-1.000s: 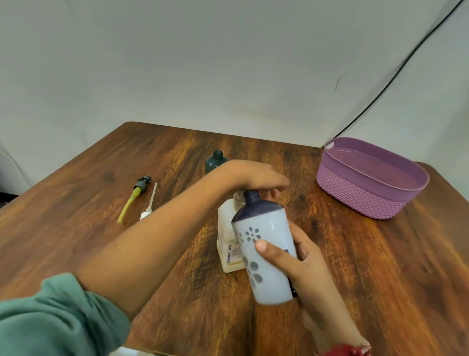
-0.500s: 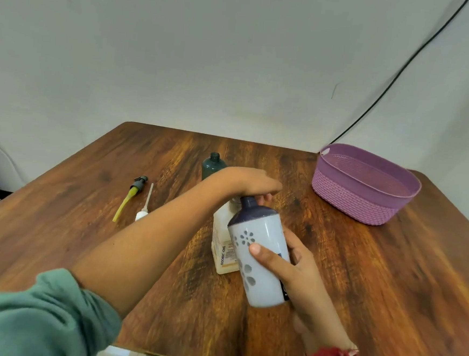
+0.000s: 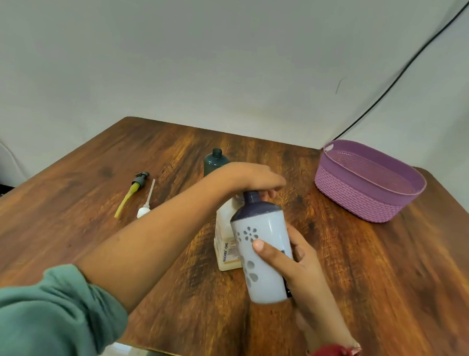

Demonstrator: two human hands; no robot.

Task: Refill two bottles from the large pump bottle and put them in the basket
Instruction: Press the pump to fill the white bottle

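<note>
The large pump bottle [image 3: 224, 241], pale cream with a label, stands mid-table. My left hand [image 3: 251, 176] lies palm down over its pump head, which is hidden beneath it. My right hand [image 3: 299, 267] grips a white bottle [image 3: 264, 253] with a purple shoulder and flower print, tilted so its open neck sits just under my left hand. A dark green bottle [image 3: 213, 162] without a cap stands upright behind my left wrist. The purple woven basket [image 3: 366, 199] sits at the far right with nothing visible inside.
Two loose pump parts lie on the wooden table [image 3: 387, 288] at the left: a dark pump head with a yellow tube [image 3: 131, 195] and a white one with a thin tube [image 3: 145, 207]. A black cable runs down the wall behind the basket.
Both hands and the white bottle keep the same pose at the pump. Only my view has shifted a little, with the basket sliding slightly left.
</note>
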